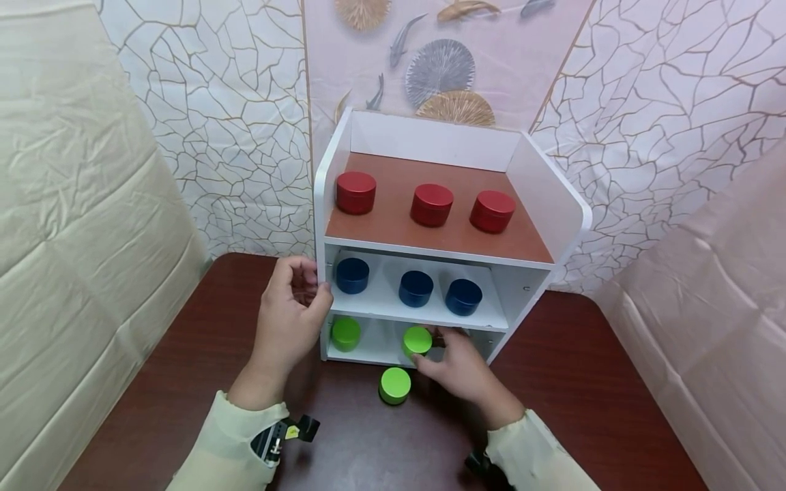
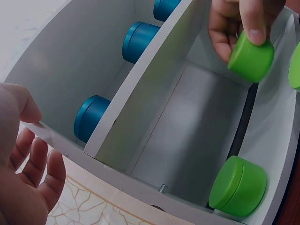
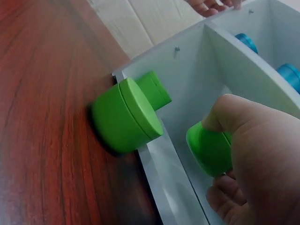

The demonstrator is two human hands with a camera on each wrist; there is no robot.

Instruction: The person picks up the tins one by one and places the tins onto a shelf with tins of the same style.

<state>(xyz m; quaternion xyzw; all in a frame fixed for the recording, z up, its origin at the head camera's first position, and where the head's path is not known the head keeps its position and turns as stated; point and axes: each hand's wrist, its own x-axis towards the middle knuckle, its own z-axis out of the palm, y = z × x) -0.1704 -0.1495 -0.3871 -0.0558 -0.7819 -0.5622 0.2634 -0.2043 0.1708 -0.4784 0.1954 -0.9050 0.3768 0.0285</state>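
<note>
My right hand [image 1: 457,365] grips a round green tin [image 1: 417,341] inside the bottom compartment of a white shelf unit [image 1: 417,320], thumb at the front and fingers behind. That tin appears slightly tilted in the left wrist view. Another green tin [image 2: 238,186] stands at the left end of the same compartment. A third green tin [image 1: 394,386] is on the table just in front of the unit. At the unit's left side panel, my left hand [image 1: 288,314] holds the front edge, with its thumb on the edge and fingers curled along the outside.
Three blue tins [image 1: 415,288] stand on the middle shelf, and three red tins [image 1: 432,204] on the brown top shelf. The unit stands on a dark red-brown table [image 1: 368,443], close to a patterned wall covering [image 1: 245,123]. Pale cloth [image 1: 92,239] hangs at both sides.
</note>
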